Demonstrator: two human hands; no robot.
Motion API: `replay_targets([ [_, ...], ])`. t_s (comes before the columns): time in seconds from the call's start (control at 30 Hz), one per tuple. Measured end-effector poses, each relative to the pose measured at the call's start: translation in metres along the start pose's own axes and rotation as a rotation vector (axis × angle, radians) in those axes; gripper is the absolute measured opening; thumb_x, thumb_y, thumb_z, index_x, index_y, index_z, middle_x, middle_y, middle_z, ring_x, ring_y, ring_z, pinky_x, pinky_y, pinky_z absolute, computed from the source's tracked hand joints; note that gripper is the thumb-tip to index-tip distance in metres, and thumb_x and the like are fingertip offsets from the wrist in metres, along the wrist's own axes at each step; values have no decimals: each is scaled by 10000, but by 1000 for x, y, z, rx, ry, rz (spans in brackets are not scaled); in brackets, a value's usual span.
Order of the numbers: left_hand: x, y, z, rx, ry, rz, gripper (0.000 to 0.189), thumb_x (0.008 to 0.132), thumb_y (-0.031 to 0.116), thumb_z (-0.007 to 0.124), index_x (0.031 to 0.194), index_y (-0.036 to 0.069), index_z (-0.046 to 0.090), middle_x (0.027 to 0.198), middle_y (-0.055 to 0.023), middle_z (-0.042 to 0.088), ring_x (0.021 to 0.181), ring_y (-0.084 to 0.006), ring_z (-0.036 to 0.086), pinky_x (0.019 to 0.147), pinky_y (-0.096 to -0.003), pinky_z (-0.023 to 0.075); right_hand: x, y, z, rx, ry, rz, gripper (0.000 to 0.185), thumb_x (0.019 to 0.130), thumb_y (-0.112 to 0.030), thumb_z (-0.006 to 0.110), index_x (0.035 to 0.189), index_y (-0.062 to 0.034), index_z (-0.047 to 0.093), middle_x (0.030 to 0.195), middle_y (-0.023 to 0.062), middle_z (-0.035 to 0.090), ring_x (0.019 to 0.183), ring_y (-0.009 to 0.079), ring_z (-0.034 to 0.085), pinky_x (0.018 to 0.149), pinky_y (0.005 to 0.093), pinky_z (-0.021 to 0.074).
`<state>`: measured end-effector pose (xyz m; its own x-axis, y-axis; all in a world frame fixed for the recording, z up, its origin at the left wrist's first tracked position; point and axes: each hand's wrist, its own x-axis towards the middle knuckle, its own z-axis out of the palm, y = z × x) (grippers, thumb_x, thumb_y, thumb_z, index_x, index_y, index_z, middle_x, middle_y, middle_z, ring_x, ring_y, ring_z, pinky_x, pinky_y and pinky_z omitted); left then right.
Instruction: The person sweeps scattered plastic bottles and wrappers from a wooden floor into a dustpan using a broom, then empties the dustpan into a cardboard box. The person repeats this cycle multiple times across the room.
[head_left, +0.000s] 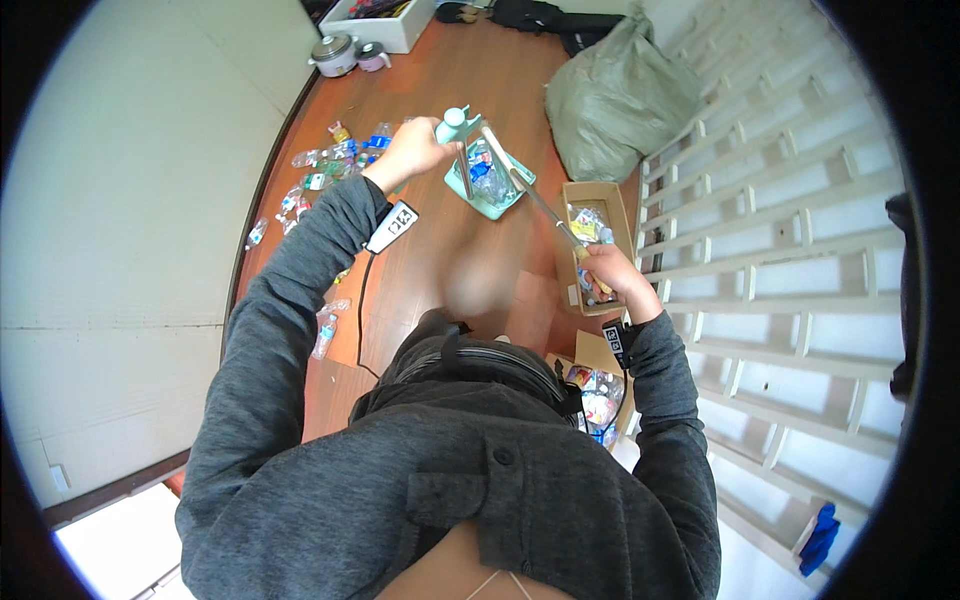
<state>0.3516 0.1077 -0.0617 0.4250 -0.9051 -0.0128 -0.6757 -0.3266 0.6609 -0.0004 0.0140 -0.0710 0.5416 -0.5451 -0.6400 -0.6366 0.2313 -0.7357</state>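
My left hand (420, 154) is closed around the teal grip (454, 126) at the top of a metal pole (466, 174). Below it, a teal dustpan (493, 211) on the floor contains clear plastic bottles (487, 180), some with blue labels. My right hand (611, 271) grips the yellowish handle of a long metal rod (547, 206), which slants up and left. The rod's pale far end passes over the dustpan, close to the teal grip; whether they touch is unclear. Beneath my right hand stands an open cardboard box (627, 225) with plastic bottles and wrappers inside.
Several plastic bottles (319, 180) lie scattered on the wooden floor (420, 247) at left. A second cardboard box (596, 346) of bottles sits beside me. A large grey-green sack (622, 97) leans near white slatted rails (750, 255). Cooking pots (334, 56) stand by a white box (405, 30).
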Motion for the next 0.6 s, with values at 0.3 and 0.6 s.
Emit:
replay_targets([
  [0.3, -55, 15, -29, 177, 86, 387, 495, 750, 443, 694, 919, -18, 630, 869, -216, 647, 850, -372, 624, 750, -434, 488, -110, 57, 90, 104, 229, -74, 58, 794, -50, 513, 740, -29, 511, 559, 24, 472, 390, 120, 447, 331, 265, 315],
  [0.6, -155, 49, -41, 428, 67, 748, 454, 806, 421, 648, 974, 1, 621, 873, -204, 647, 836, -362, 627, 739, -423, 497, -215, 159, 225, 284, 365, -116, 69, 810, -51, 523, 752, -14, 532, 554, 29, 482, 408, 115, 454, 338, 257, 313],
])
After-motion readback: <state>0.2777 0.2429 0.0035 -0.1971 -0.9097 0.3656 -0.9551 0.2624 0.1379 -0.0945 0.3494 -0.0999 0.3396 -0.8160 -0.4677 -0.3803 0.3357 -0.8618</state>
